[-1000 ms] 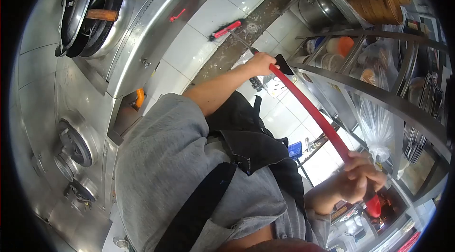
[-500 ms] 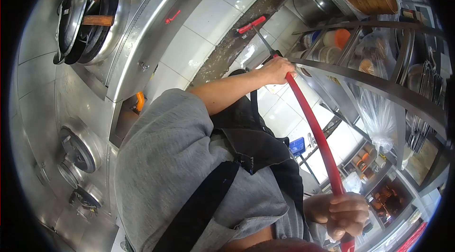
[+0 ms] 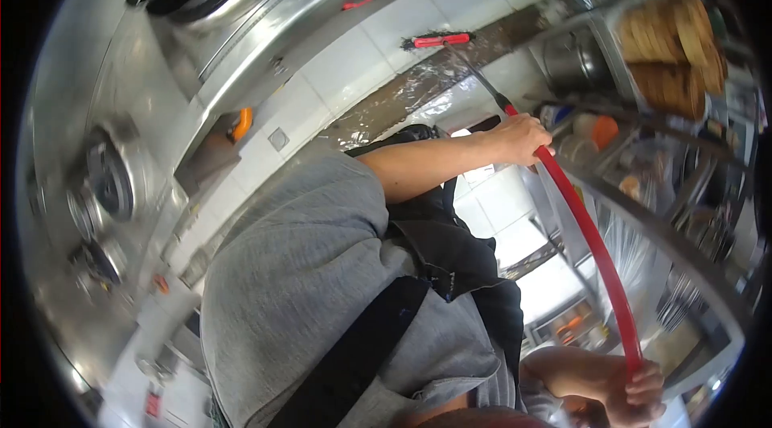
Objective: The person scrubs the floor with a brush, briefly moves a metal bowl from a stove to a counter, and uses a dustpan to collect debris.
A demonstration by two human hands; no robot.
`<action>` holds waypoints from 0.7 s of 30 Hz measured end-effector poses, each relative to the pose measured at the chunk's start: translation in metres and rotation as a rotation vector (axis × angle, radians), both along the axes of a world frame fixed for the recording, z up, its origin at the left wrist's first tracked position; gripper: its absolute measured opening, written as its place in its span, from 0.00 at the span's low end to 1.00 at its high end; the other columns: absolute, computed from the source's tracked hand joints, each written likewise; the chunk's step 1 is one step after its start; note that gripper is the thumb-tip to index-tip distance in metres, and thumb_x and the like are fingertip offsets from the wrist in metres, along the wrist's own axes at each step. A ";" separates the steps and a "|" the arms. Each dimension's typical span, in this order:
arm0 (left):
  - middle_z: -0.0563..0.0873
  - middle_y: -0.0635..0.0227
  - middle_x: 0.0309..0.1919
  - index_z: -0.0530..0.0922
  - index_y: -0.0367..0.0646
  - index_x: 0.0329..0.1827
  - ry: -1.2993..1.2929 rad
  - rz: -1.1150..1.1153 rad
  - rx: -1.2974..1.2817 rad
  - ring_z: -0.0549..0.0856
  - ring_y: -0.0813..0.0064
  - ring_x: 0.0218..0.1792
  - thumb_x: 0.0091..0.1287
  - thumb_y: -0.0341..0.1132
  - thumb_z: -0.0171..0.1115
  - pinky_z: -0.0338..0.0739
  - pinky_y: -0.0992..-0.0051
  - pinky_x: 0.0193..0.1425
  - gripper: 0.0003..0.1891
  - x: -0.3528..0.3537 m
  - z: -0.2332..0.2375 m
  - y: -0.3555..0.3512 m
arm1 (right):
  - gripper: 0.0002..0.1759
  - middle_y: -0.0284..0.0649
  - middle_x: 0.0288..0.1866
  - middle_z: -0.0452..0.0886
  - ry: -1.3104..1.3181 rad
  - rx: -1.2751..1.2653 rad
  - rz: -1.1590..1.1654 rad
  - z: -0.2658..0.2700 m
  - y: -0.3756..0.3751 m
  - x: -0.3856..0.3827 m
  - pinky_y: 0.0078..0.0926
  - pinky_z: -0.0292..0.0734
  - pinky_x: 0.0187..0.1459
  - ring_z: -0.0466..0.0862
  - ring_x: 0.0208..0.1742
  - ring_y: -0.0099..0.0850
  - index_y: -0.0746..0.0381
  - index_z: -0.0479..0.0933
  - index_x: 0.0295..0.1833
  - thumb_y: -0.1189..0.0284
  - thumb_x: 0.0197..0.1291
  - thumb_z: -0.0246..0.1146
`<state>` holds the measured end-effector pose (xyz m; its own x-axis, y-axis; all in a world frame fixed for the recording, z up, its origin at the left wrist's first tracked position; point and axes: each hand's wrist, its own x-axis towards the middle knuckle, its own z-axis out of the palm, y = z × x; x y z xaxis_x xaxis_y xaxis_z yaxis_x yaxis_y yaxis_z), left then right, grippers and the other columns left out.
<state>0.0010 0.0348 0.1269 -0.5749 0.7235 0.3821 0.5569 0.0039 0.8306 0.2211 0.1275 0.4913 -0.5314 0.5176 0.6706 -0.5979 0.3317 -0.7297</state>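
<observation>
Both my hands hold a long-handled floor brush with a red handle (image 3: 591, 235). My left hand (image 3: 521, 138) is closed round the lower part of the handle, near its dark joint. At the lower right, my right hand (image 3: 635, 396) grips the handle's upper end. The red brush head (image 3: 441, 40), with dark bristles along its edges, rests on the white floor tiles (image 3: 342, 66). It lies beside a wet brown strip (image 3: 418, 90) in the floor.
A steel counter (image 3: 265, 34) with pans runs along the left. On the right, a metal rack (image 3: 643, 203) stands close to the handle, with bagged goods and a large steel pot (image 3: 575, 62). Bamboo steamers (image 3: 663, 50) are stacked behind. An orange pipe (image 3: 240, 125) shows under the counter.
The brush head has moved off the brown strip onto the tiles towards the counter. Both hands have shifted with the handle, keeping their grip. My view has turned, and the strip looks wetter.
</observation>
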 end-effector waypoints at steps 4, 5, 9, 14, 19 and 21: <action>0.82 0.59 0.25 0.78 0.44 0.21 -0.045 0.322 -0.200 0.81 0.55 0.35 0.50 0.37 0.66 0.76 0.60 0.40 0.08 -0.049 -0.065 -0.081 | 0.16 0.35 0.09 0.60 -0.196 0.326 -0.457 -0.097 -0.035 -0.090 0.30 0.71 0.21 0.68 0.12 0.31 0.60 0.64 0.20 0.66 0.59 0.50; 0.82 0.57 0.27 0.79 0.44 0.23 -0.071 0.424 -0.292 0.82 0.54 0.36 0.50 0.37 0.67 0.76 0.60 0.42 0.07 -0.060 -0.088 -0.113 | 0.13 0.36 0.11 0.62 -0.321 0.151 -0.098 -0.125 -0.042 -0.098 0.34 0.73 0.25 0.70 0.14 0.32 0.61 0.65 0.24 0.68 0.60 0.52; 0.82 0.57 0.27 0.79 0.43 0.24 -0.149 0.611 -0.426 0.82 0.52 0.37 0.52 0.36 0.66 0.76 0.58 0.43 0.07 -0.052 -0.139 -0.182 | 0.10 0.37 0.15 0.66 -0.388 -0.018 0.396 -0.155 -0.104 -0.134 0.40 0.73 0.32 0.71 0.18 0.30 0.63 0.66 0.32 0.70 0.61 0.56; 0.82 0.58 0.24 0.79 0.46 0.21 -0.139 0.617 -0.377 0.83 0.54 0.32 0.54 0.41 0.64 0.77 0.58 0.38 0.10 0.006 -0.102 -0.168 | 0.13 0.31 0.14 0.58 -0.141 -0.014 0.668 -0.099 -0.068 -0.136 0.22 0.63 0.20 0.62 0.14 0.23 0.59 0.61 0.29 0.67 0.66 0.50; 0.83 0.64 0.25 0.82 0.50 0.24 -0.153 1.018 -0.406 0.83 0.59 0.37 0.49 0.38 0.64 0.77 0.63 0.45 0.04 0.051 -0.082 -0.220 | 0.11 0.34 0.16 0.62 -0.091 0.036 0.979 -0.119 -0.059 -0.141 0.26 0.72 0.23 0.67 0.16 0.26 0.60 0.62 0.29 0.69 0.65 0.46; 0.83 0.59 0.33 0.82 0.44 0.26 -0.060 1.207 -0.616 0.82 0.58 0.38 0.46 0.36 0.67 0.77 0.63 0.48 0.07 0.065 -0.109 -0.274 | 0.09 0.39 0.20 0.68 -0.250 0.194 0.912 -0.166 -0.091 -0.130 0.38 0.78 0.34 0.72 0.21 0.31 0.62 0.63 0.30 0.71 0.63 0.47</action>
